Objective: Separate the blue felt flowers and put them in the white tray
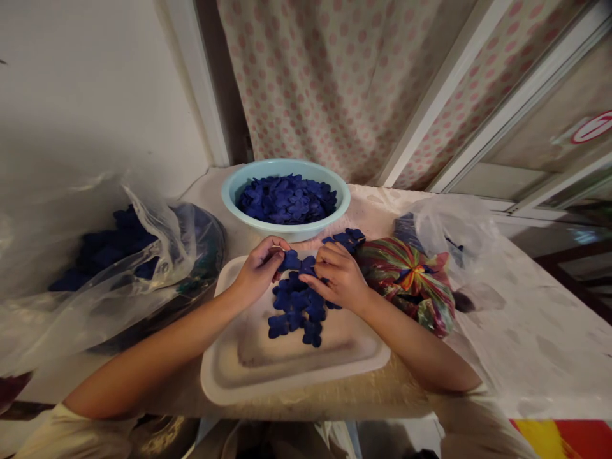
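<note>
- On the white plastic tray (296, 366), toward its far edge: a loose pile of dark blue flower-shaped cutouts (294, 303), possibly felt or fabric, though the material cannot be confirmed. The pile's long axis runs near to far, ending between the two hands.
- The left hand (261, 271) is curled, with fingers and thumb drawn close together at the pile's far end. Its fingertips meet a single cutout (290, 260). The hand's own fingers mask the contact, so a firm hold cannot be confirmed.
- The right hand (339, 277) is partly open, with fingers extended toward the left and resting on or just over the pile's far end. Whether it has hold of anything cannot be determined.
- Top of the pile lies right of the left hand and left of the right hand. Neither hand is clearly nearer.
- A small cluster of cutouts (345, 239) sits just beyond the right hand, past the tray's far edge.
- Farther out, a pale blue plastic basin (313, 169) stands beyond the tray, heaped with similar cutouts.
- To the right of the tray lies a knotted multicoloured plastic bag (406, 284). To the left, a clear plastic bag (143, 280) holds more dark blue pieces.
- Behind everything hangs a polka-dot curtain (344, 83).
</note>
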Action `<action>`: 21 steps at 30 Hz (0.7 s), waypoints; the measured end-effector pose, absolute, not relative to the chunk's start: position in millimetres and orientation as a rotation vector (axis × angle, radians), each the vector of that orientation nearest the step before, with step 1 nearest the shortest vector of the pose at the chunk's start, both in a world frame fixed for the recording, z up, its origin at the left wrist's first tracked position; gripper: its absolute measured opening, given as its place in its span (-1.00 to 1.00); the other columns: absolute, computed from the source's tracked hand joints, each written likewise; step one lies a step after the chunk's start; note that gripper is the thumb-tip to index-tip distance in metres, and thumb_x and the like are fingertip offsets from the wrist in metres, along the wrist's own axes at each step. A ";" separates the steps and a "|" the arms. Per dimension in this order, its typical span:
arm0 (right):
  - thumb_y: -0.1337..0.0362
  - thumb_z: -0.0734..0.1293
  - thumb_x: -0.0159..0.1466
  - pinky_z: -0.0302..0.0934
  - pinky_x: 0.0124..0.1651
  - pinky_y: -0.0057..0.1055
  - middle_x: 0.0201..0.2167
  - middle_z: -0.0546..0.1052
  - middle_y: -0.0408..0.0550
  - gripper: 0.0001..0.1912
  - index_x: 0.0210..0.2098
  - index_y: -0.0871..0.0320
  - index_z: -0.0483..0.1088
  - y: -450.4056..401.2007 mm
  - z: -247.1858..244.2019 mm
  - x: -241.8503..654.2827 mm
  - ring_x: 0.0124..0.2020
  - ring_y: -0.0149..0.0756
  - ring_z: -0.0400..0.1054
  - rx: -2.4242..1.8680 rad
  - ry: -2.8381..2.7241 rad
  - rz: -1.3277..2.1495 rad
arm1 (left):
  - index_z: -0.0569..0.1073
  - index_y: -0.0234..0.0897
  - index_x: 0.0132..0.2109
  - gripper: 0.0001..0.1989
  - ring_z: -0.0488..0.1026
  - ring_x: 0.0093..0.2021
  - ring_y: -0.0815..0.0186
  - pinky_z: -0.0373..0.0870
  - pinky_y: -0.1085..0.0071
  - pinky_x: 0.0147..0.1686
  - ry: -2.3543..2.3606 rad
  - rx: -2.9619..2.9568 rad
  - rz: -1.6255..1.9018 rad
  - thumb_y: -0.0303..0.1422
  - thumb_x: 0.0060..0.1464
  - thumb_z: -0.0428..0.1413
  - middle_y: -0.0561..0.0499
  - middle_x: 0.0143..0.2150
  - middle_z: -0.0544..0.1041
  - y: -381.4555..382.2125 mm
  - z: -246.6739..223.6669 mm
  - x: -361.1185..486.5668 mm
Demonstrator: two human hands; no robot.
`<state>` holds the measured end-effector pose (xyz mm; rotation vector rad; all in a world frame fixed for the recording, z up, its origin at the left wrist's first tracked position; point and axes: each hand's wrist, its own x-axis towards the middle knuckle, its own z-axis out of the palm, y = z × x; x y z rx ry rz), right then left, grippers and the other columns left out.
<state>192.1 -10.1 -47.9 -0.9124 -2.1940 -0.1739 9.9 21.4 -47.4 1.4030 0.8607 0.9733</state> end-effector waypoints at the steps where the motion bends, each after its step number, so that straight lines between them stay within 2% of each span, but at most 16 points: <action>1: 0.13 0.27 0.19 0.06 -0.34 -0.35 -0.56 0.23 -0.12 -0.63 -0.65 0.18 0.23 -10.5 -47.5 192.0 -0.44 -0.34 0.13 -0.934 -2.177 -0.163 | 0.26 -0.30 -0.30 -0.94 0.14 -0.69 0.56 0.07 0.59 -0.69 0.864 1.404 0.977 -0.41 0.04 -0.02 0.19 -0.59 0.21 21.3 -47.6 9.9; 3: 0.02 0.29 0.15 0.09 -0.32 -0.31 -0.50 0.25 -0.07 -0.64 -0.56 0.19 0.30 -11.2 -46.0 191.7 -0.40 -0.29 0.14 -0.993 -2.133 -0.170 | 0.26 -0.30 -0.29 -0.94 0.14 -0.69 0.56 0.08 0.59 -0.68 0.835 1.420 0.962 -0.41 0.04 -0.02 0.19 -0.57 0.23 20.9 -48.9 9.7; 5: -0.02 0.31 0.11 0.14 -0.24 -0.26 -0.37 0.31 0.01 -0.61 -0.34 0.22 0.39 -11.6 -44.5 191.3 -0.31 -0.23 0.17 -0.999 -2.148 -0.207 | 0.26 -0.29 -0.28 -0.93 0.15 -0.66 0.55 0.11 0.59 -0.67 0.789 1.438 0.947 -0.40 0.05 -0.01 0.18 -0.55 0.24 20.8 -51.1 9.4; 7: 0.10 0.32 0.15 0.16 -0.16 -0.25 -0.24 0.35 0.05 -0.66 -0.15 0.17 0.38 -11.4 -44.0 190.9 -0.20 -0.21 0.19 -0.927 -2.224 -0.252 | 0.26 -0.28 -0.26 -0.92 0.16 -0.64 0.54 0.13 0.60 -0.65 0.756 1.451 0.940 -0.39 0.06 0.00 0.17 -0.53 0.25 21.0 -53.0 9.3; 8: 0.19 0.31 0.18 0.16 -0.15 -0.27 -0.22 0.37 0.03 -0.72 -0.13 0.12 0.38 -11.1 -44.3 190.8 -0.17 -0.22 0.19 -0.879 -2.254 -0.270 | 0.26 -0.27 -0.26 -0.92 0.16 -0.63 0.54 0.14 0.60 -0.65 0.753 1.452 0.939 -0.38 0.06 0.00 0.16 -0.52 0.26 21.1 -53.6 9.3; 11: 0.35 0.29 0.20 0.17 -0.21 -0.34 -0.30 0.41 -0.03 -0.85 -0.21 0.10 0.42 -10.1 -46.4 190.5 -0.20 -0.28 0.21 -0.800 -2.235 -0.309 | 0.26 -0.27 -0.25 -0.91 0.17 -0.63 0.52 0.15 0.60 -0.66 0.770 1.455 0.909 -0.37 0.06 -0.01 0.16 -0.52 0.26 20.7 -53.4 9.4; 14: 0.34 0.31 0.20 0.17 -0.25 -0.36 -0.42 0.40 -0.05 -0.95 -0.37 0.17 0.42 -9.7 -47.8 191.1 -0.28 -0.31 0.22 -0.801 -2.200 -0.307 | 0.26 -0.26 -0.24 -0.90 0.18 -0.63 0.52 0.15 0.60 -0.65 0.780 1.466 0.868 -0.36 0.07 0.00 0.18 -0.55 0.23 19.4 -52.0 9.2; 21: 0.08 0.36 0.12 0.13 -0.33 -0.35 -0.53 0.32 -0.09 -0.67 -0.60 0.19 0.31 -9.6 -47.0 192.3 -0.40 -0.33 0.19 -0.869 -2.199 -0.244 | 0.27 -0.27 -0.27 -0.92 0.16 -0.65 0.53 0.13 0.60 -0.66 0.774 1.463 0.930 -0.38 0.07 0.00 0.17 -0.55 0.23 20.5 -52.0 8.8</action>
